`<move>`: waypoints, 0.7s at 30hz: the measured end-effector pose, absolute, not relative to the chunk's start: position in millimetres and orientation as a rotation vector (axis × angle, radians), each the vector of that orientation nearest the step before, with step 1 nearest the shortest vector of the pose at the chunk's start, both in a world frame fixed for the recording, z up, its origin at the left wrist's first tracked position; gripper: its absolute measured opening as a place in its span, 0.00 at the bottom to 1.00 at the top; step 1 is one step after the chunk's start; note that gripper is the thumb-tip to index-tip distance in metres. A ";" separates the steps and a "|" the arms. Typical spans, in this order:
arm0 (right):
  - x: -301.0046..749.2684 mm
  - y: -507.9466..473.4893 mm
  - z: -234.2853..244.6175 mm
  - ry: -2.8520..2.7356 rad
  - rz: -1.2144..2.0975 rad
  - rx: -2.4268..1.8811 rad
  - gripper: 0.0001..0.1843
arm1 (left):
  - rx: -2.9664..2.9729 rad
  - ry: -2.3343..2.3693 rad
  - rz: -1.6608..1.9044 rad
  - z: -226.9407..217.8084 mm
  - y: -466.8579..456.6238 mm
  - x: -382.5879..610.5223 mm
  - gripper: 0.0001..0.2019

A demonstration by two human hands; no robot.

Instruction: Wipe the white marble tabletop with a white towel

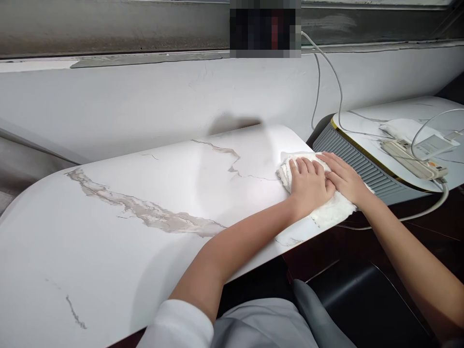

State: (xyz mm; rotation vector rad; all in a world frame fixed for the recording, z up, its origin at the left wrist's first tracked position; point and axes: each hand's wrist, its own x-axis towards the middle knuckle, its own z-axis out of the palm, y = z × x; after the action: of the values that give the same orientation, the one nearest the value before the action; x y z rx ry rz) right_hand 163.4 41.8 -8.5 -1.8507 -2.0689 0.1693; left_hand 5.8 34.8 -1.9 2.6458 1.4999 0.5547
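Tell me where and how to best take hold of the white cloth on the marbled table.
Probably by the near part of the white cloth, coming from the person's side: it lies spread and uncovered close to the near edge of the marbled table, while the left hand and right hand cover the part farther back.

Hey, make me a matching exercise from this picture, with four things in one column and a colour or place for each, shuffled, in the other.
Things:
1. White cloth
2. Power strip
3. Ribbed panel
4. Edge trim

Colours or places:
A. Grey
B. On the farther tabletop
C. Gold
D. Directly beneath the left hand and right hand

Right pairs: 1-D, 2-B, 3-A, 4-C.
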 end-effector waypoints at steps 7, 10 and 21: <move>150.4 115.7 -5.0 -2.053 0.263 -1.839 0.29 | 2.587 1.625 0.607 -3.8 97.8 -1.9 0.27; 141.2 146.4 -6.3 -2.086 0.198 -1.820 0.29 | 2.573 1.629 0.636 -6.4 127.2 -9.1 0.25; 107.7 220.6 -6.6 -2.100 0.171 -1.821 0.31 | 2.510 1.642 0.595 -8.4 200.6 -38.9 0.25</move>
State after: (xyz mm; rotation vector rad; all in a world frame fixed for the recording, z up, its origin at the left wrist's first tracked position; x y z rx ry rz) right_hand 107.7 220.6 -6.6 -1.8215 -2.1000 0.1711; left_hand -38.9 200.6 -8.4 2.5099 1.6424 0.5948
